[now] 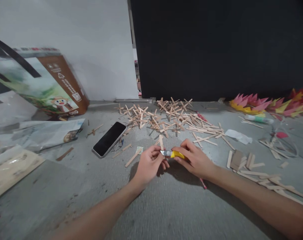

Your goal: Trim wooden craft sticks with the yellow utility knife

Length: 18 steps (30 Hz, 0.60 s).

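Low in the middle of the head view, my left hand (151, 161) is closed on a flat wooden craft stick (161, 141), whose upper end points up and away from me. My right hand (193, 158) grips a yellow utility knife (177, 154) from the right. The knife's metal front end (166, 153) meets the stick at my left fingertips; whether the blade is cutting into it I cannot tell. Beyond both hands spreads a heap of craft sticks (171, 111), many crossed over one another. A lone craft stick (132, 158) lies left of my left hand.
A phone (110, 138) lies left of my hands. Further left are a printed paper bag (58, 86) and plastic packets (13, 170). Loose sticks (271, 180), a white paper scrap (238, 136), a glue tube (258, 119) and pink-yellow paper flowers (253, 103) are at right.
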### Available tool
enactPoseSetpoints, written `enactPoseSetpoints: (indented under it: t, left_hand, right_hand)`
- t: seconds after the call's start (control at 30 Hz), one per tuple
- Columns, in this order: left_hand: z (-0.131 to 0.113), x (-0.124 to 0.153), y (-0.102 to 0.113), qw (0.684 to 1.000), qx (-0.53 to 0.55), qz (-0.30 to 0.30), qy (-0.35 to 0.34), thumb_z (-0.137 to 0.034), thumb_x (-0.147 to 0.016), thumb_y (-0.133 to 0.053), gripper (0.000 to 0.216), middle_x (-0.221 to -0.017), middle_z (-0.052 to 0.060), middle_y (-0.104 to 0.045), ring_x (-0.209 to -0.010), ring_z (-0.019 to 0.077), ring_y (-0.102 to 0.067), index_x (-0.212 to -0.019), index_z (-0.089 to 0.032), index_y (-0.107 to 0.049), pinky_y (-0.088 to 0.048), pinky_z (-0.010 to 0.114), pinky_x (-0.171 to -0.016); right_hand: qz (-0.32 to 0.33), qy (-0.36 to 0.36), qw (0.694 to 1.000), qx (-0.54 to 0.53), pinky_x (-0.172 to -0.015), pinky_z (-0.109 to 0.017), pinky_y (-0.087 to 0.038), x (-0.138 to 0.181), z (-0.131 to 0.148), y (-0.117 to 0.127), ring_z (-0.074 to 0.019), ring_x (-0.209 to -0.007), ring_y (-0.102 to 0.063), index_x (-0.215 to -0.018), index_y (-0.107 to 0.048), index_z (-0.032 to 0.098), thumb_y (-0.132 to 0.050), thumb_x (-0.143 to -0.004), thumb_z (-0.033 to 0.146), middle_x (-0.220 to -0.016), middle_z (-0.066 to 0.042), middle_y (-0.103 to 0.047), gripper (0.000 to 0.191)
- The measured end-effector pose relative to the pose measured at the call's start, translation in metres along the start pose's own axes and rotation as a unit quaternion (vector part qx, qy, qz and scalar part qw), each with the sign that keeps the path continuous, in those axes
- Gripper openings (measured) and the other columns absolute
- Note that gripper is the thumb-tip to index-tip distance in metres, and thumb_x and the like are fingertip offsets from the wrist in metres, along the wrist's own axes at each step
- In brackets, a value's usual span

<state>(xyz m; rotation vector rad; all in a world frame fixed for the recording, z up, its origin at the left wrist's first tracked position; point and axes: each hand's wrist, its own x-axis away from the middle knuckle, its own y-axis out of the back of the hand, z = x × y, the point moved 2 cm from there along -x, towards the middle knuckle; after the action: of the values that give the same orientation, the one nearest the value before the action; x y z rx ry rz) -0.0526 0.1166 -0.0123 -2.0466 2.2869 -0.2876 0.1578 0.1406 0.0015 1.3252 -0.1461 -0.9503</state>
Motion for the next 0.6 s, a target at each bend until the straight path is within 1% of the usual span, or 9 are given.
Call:
enactPoseSetpoints:
  t: [0.17,0.33,0.6]
  left_hand:
    - [0.0017,-0.0019,0.0008,1.000,0.004,0.005,-0.012,-0.044,-0.088,-0.073,0.031,-0.082,0.008,-0.076,-0.055,0.0144,-0.069,-0.095,-0.015,-0.063,-0.051,0.023,-0.049]
    - [0.0024,-0.0033,0.0019,1.000,-0.014,0.007,-0.008,-0.043,-0.088,-0.071,0.030,-0.077,0.005,-0.072,-0.050,0.0123,-0.063,-0.095,-0.016,-0.061,-0.047,0.023,-0.046]
    - [-0.0015,-0.0029,0.0026,0.998,-0.048,0.025,-0.027,-0.045,-0.092,-0.067,0.030,-0.075,0.004,-0.070,-0.052,0.0103,-0.059,-0.094,-0.016,-0.058,-0.043,0.023,-0.049]
  right_hand:
    - [-0.037,0.000,0.999,0.014,-0.077,-0.037,-0.052,0.0000,-0.0075,-0.0053,-0.0219,-0.084,-0.055,-0.136,-0.067,0.028,-0.054,-0.107,0.036,-0.096,-0.007,-0.054,0.033]
    - [-0.044,-0.021,0.999,0.009,-0.076,-0.037,-0.050,-0.0002,-0.0101,-0.0069,-0.0223,-0.084,-0.054,-0.138,-0.069,0.031,-0.055,-0.106,0.038,-0.092,-0.006,-0.051,0.035]
    - [-0.046,-0.015,0.998,0.042,-0.072,-0.035,-0.045,-0.0011,-0.0086,-0.0061,-0.0220,-0.080,-0.049,-0.136,-0.070,0.027,-0.056,-0.106,0.036,-0.090,-0.005,-0.047,0.035]
